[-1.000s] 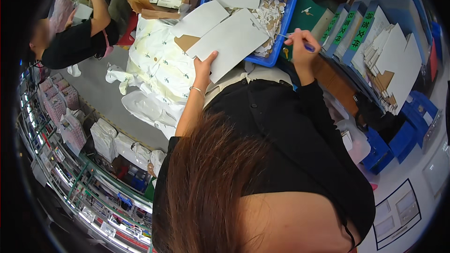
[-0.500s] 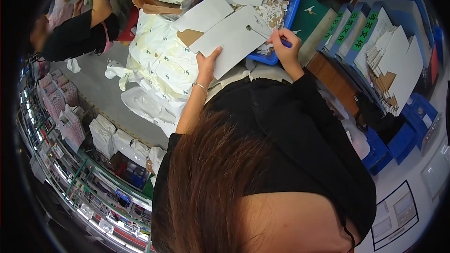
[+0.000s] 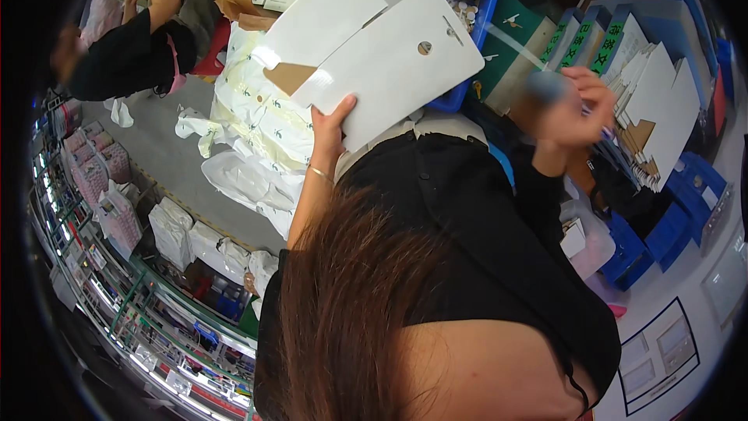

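Left hand (image 3: 331, 129) is up, its grip clamped on the lower edge of a flat white cardboard card with rounded corners and a small round hole (image 3: 389, 70), thumb on the face, fingers hidden behind. The card is lifted and tilted, well up in front of the person's black top. A second white card with a brown torn patch (image 3: 315, 27) sits just behind it, overlapping; whether the same hand holds it, I cannot tell. Right hand (image 3: 573, 105) is raised to the side, fingers curled into a loose fist, blurred; something bluish shows at its edge but what it grips is unclear. Beyond the cards, a blue plastic bin (image 3: 483, 23). At the right, stacked white cardboard pieces (image 3: 650, 105). At upper left, another person's black sleeve (image 3: 128, 58).
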The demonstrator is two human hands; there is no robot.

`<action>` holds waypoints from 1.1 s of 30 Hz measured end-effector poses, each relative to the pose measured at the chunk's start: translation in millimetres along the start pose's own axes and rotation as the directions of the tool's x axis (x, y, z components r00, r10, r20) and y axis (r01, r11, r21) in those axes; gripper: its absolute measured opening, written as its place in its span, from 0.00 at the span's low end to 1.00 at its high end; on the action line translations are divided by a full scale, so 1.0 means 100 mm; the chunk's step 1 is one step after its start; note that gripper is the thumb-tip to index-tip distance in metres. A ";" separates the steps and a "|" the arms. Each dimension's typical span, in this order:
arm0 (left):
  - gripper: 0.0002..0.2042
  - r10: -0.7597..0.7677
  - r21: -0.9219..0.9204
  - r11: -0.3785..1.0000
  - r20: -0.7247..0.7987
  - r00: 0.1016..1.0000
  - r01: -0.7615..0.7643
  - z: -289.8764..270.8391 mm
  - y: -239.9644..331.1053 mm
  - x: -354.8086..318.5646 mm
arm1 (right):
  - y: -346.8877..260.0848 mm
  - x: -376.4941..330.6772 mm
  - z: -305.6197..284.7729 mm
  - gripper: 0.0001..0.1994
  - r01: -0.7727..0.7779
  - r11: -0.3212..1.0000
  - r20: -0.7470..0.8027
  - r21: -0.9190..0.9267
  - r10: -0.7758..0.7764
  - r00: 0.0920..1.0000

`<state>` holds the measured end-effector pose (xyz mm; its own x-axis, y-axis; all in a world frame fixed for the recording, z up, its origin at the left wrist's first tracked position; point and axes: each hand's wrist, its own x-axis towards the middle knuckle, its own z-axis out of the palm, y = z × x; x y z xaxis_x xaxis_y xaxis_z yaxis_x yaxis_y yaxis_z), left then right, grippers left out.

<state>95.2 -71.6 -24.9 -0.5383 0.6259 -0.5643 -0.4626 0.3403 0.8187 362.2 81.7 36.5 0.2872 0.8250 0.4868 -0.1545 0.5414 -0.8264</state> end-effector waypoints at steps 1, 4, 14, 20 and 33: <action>0.25 -0.011 -0.061 0.998 -0.005 1.000 0.010 -0.01 0.04 -0.03 | -0.14 0.12 0.03 0.14 -0.024 0.998 -0.034 0.052 0.026 0.999; 0.26 -0.024 -0.100 0.994 0.074 0.997 0.031 -0.02 0.11 -0.12 | -0.13 0.24 0.04 0.10 -0.438 0.845 0.215 -0.307 0.510 0.833; 0.27 -0.016 -0.107 0.993 0.220 0.975 0.041 0.14 0.21 -0.11 | 0.49 -0.09 0.28 0.17 -0.894 0.147 0.215 -0.422 0.975 0.059; 0.26 -0.033 -0.091 0.995 0.154 0.988 0.047 0.16 0.22 -0.10 | 0.74 -0.14 0.18 0.17 -0.833 0.296 0.317 -0.468 0.936 0.154; 0.24 -0.052 0.206 0.977 -0.043 0.998 0.060 -0.03 0.29 0.22 | 1.23 -0.53 0.01 0.10 -0.358 0.515 0.305 -0.779 0.810 0.501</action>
<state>68.6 -50.2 -13.8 -0.5431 0.5766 -0.6104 -0.3387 0.5148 0.7876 326.8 104.5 -90.3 -0.2700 0.9014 -0.3386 0.5536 -0.1425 -0.8205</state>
